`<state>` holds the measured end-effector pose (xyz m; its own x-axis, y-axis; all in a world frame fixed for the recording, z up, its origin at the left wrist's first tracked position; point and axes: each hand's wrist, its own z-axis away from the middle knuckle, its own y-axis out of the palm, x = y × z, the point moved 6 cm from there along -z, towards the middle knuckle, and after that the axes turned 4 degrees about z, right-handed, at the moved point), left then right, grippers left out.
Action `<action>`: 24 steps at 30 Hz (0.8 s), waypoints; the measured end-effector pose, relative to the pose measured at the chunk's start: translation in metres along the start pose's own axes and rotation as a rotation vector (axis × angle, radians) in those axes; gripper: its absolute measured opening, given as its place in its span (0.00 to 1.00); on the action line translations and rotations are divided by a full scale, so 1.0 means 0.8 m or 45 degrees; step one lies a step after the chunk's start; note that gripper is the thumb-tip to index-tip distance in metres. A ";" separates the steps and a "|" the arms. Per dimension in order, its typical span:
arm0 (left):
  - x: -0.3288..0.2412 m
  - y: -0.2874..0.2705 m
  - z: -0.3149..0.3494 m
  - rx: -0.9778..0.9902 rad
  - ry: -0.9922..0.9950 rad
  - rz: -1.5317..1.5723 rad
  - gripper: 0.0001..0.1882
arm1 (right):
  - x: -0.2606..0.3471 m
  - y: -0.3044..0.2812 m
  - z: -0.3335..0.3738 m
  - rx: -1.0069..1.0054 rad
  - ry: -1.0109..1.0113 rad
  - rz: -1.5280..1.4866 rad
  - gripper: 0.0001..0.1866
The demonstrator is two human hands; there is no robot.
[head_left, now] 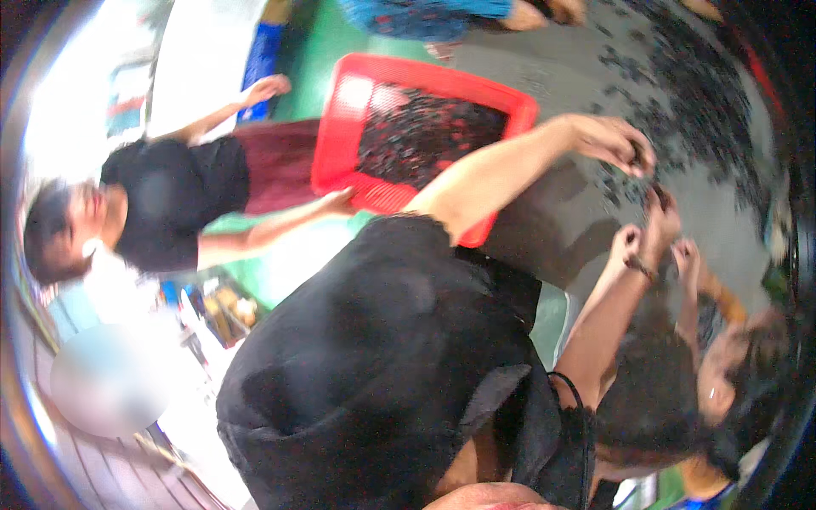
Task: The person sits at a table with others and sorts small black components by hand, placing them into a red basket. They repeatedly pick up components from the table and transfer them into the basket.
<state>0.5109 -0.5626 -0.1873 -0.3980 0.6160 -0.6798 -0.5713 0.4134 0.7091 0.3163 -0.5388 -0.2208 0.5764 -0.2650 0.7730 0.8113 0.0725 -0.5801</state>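
Observation:
My left hand [610, 140] reaches over the grey work surface with its fingers curled round a small dark piece [637, 154]. Just below it in the picture is my right hand [665, 223], at the end of the arm wearing a bracelet [638, 267]. Its fingers are pinched on another small dark piece [658, 195]. The two hands are close together but apart. Many loose small black pieces [705, 110] lie scattered beyond them on the grey surface [544, 64]. Blur hides the exact kind of these pieces.
A red plastic basket [340, 81] holding many black pieces stands left of my left forearm. A co-worker in black [170, 178] has a hand at its rim. Another person's hands [629, 242] work beside my right forearm. Someone in blue [408, 19] is at the far side.

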 end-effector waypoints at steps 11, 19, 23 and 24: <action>0.009 -0.063 -0.017 -0.565 -0.054 0.306 0.14 | 0.017 -0.007 0.001 0.116 0.344 -1.048 0.21; 0.049 -0.125 -0.095 -0.573 -0.597 -2.033 0.29 | -0.067 -0.002 -0.023 0.214 0.515 -1.263 0.10; 0.082 -0.090 -0.080 -0.520 -0.747 -2.050 0.21 | -0.067 0.046 -0.017 0.103 0.291 0.319 0.24; 0.108 -0.093 -0.091 -0.496 -0.743 -2.068 0.18 | -0.054 0.063 -0.024 0.034 0.136 0.743 0.29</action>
<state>0.4669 -0.5886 -0.3128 0.9256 -0.0428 -0.3762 -0.2495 0.6785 -0.6910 0.3304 -0.5420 -0.2885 0.9161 -0.2691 0.2972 0.3661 0.2591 -0.8938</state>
